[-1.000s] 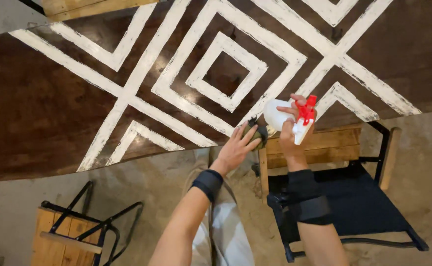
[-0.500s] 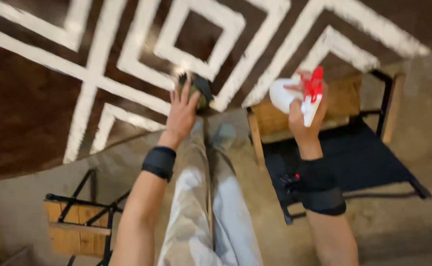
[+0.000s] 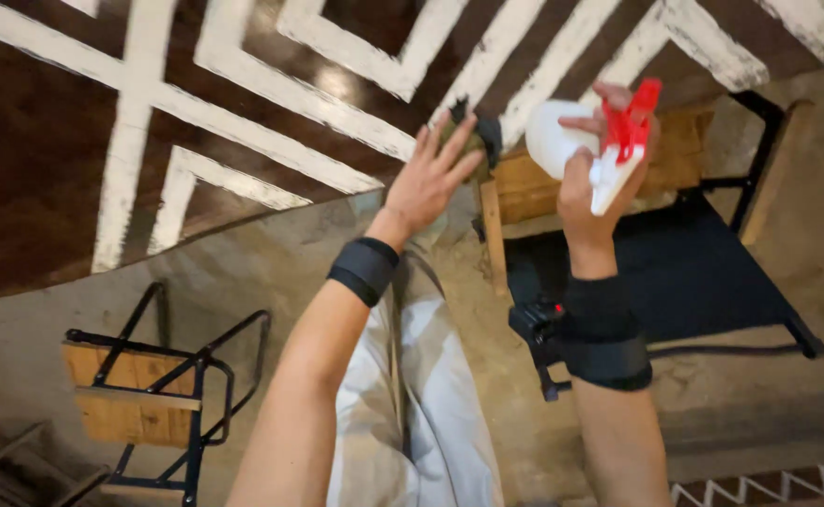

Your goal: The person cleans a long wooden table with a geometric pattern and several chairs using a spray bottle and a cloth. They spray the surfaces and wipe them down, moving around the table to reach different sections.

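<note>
Two bare hands are working over a dark brown tabletop (image 3: pixel 46 169) painted with white geometric bands; items are listed from nearest the person outward.

1. Light grey trousers (image 3: pixel 421 394), worn by the person, are filling the lower middle of the view.
2. Black wristbands are wrapping both forearms; the one on the right arm (image 3: pixel 600 352) is carrying a small black device.
3. One folding stool with a wooden seat and black metal frame (image 3: pixel 139 404) is standing on the concrete floor to the left, well apart from the hands.
4. One black-seated chair with a wooden back rail (image 3: pixel 684 272) is standing under the right arm, just beside the table edge.
5. Left hand (image 3: pixel 426 183) is lying at the table's edge, fingers spread and extended, pressing down on a small dark cloth or pad (image 3: pixel 482 136); most of that pad is hidden beneath the fingertips, so its material cannot be told.
6. Right hand (image 3: pixel 595 174) is hovering just beside the left, fingers wrapping the neck of a white plastic spray bottle with a red trigger head (image 3: pixel 581 141); one finger is resting on the trigger.

Progress, as a judgement: the dark wood is gleaming near the middle of the top, suggesting some wiping is done there, while the edge under the pad is being treated now. How much remains cannot be told.
</note>
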